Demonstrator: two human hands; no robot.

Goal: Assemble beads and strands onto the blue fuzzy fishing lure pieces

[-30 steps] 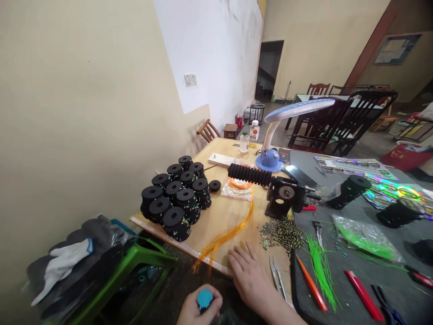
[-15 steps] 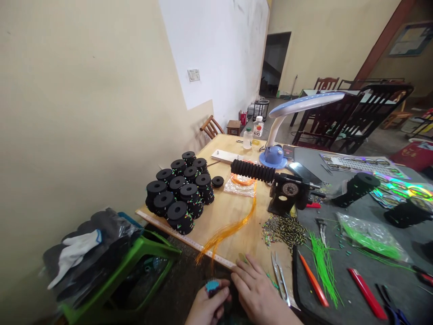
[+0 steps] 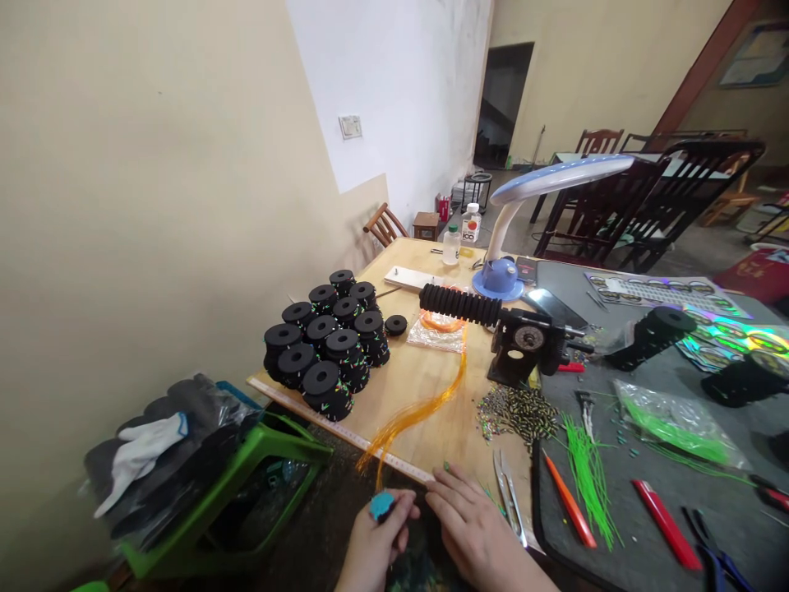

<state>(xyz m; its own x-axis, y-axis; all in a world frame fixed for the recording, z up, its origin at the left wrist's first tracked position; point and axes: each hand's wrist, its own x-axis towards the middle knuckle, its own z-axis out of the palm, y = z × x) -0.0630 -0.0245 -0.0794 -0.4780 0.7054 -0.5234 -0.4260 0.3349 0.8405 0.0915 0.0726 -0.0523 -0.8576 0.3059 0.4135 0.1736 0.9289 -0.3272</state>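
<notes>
My left hand (image 3: 383,526) is closed round a small turquoise bundle (image 3: 381,506), which pokes out between thumb and forefinger below the table's front edge. Close on its right, my right hand (image 3: 465,518) lies with fingers spread on the wooden table's edge, holding nothing that shows. Orange strands (image 3: 425,404) trail over the tabletop just beyond both hands. Metal snips (image 3: 509,492) lie to the right of my right hand. A heap of small dark and yellow beads (image 3: 521,415) sits behind them.
Stacked black foam rolls (image 3: 320,329) stand at the left. A black winding device (image 3: 523,341) and a blue lamp (image 3: 498,279) stand farther back. Green strands (image 3: 588,477), an orange tool (image 3: 568,501) and a red cutter (image 3: 666,524) lie on the grey mat (image 3: 616,403). A green stool (image 3: 246,469) is lower left.
The turquoise bundle and my left hand have shifted slightly up and left in view. My right hand remains at the table edge. The camera has tilted slightly.
</notes>
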